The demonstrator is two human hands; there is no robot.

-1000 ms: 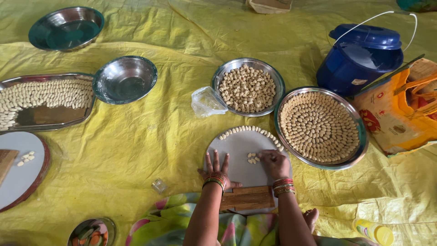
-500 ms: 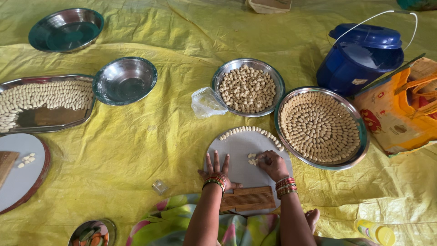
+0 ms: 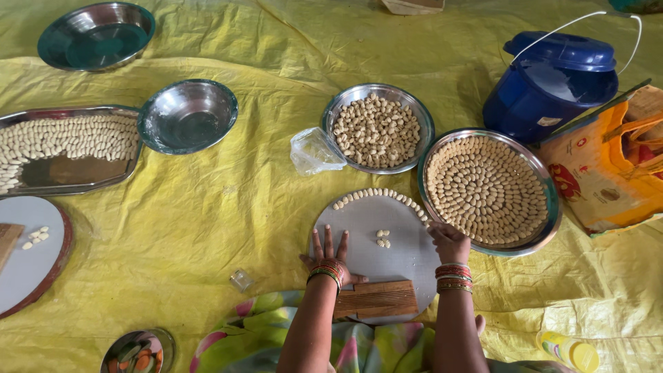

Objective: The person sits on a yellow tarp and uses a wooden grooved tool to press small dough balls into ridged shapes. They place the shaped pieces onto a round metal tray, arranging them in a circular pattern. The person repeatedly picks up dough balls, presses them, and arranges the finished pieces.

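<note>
Pale dough pieces (image 3: 382, 238) are lying in a small cluster on the middle of the round grey board (image 3: 359, 259), and I am resting my left hand (image 3: 329, 254) flat on that board, fingers spread, holding nothing. My right hand (image 3: 449, 242) is curling at the board's right edge, beside the rim of the round steel tray (image 3: 552, 207) of spiralled pieces; whether it is pinching a piece I cannot tell. Such pieces look light, soft and easily squashed, so I judge that fingertips at their sides suit them best. A ridged wooden comb (image 3: 376, 298) is lying at the board's near edge, and a curved row of shaped pieces (image 3: 380, 195) is lining its far edge. Farther out are sitting a steel bowl of loose pieces (image 3: 377, 129), an empty steel bowl (image 3: 188, 115), an oblong tray (image 3: 62, 181) and a blue lidded pail (image 3: 552, 86). Everything is resting on a crumpled yellow sheet (image 3: 207, 221) covering the floor.
</note>
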